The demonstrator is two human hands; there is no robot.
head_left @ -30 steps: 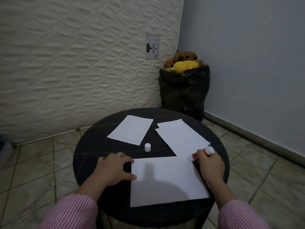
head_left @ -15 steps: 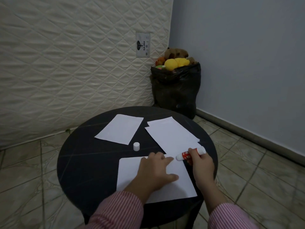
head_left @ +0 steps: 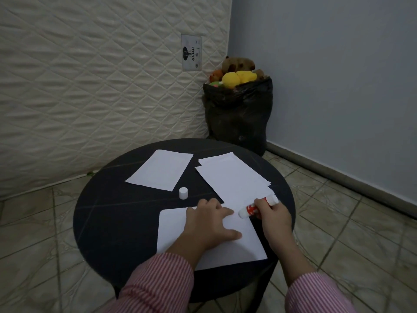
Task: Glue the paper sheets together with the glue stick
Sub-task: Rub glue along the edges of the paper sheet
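A white paper sheet [head_left: 234, 251] lies at the near edge of the round black table [head_left: 108, 213]. My left hand [head_left: 209, 224] rests flat on it with fingers spread. My right hand [head_left: 274, 219] grips a red and white glue stick [head_left: 250, 209], its uncapped tip pointing left over the sheet's far right corner. The white cap [head_left: 183, 193] stands alone on the table. A single sheet [head_left: 160, 170] lies at the far left. A small stack of sheets [head_left: 232, 177] lies at the far right.
A quilted mattress [head_left: 101, 86] leans on the wall behind the table. A black bag [head_left: 239, 116] full of plush toys stands in the corner. Tiled floor [head_left: 352, 222] surrounds the table.
My left hand moved from the sheet's left edge onto its middle. The glue stick's tip shifted left and down onto the sheet's corner. The view shifted too.
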